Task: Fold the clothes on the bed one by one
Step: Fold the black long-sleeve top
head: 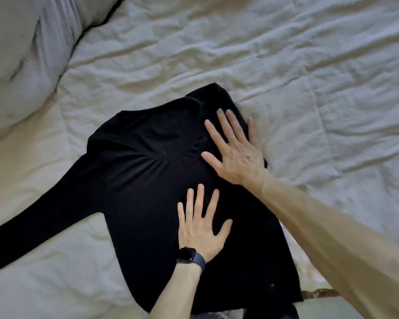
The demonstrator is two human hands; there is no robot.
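Garment: black long-sleeved top (136, 180), lying flat near the middle of the bed (309, 88), neckline (184, 104) pointing away from the person, hem at the near edge. One sleeve (32, 229) runs out straight toward the person's left, across the cover. The opposite sleeve does not show; prob. folded in along the straight right-hand edge, but this cannot be confirmed. Hand state: both flat on the fabric, fingers straight and spread, gripping nothing. Left hand (200, 229), watch (189, 255) on the wrist, presses the mid body. Right hand (235, 153) presses the shoulder area just beside the neckline, little finger at the garment's edge. The hands are apart, close to each other, not touching. Step in hand (judged): smoothing and setting the right-side fold before the left side is brought over. Procedure: 1) Hold the left hand as anchor; do not lift it, or the knit will creep. 2) Sweep the right hand outward and toward the hem, w/ light pressure, to push out the gathers visible below the neckline. 3) Check that the folded edge runs straight, shoulder to hem. 4) Then take the free sleeve at the cuff and lay it across the body. Caution: the bed cover is soft and creased, so pressing hard will print wrinkles into the top. A pillow (21, 54) lies far left, well clear of the work area.
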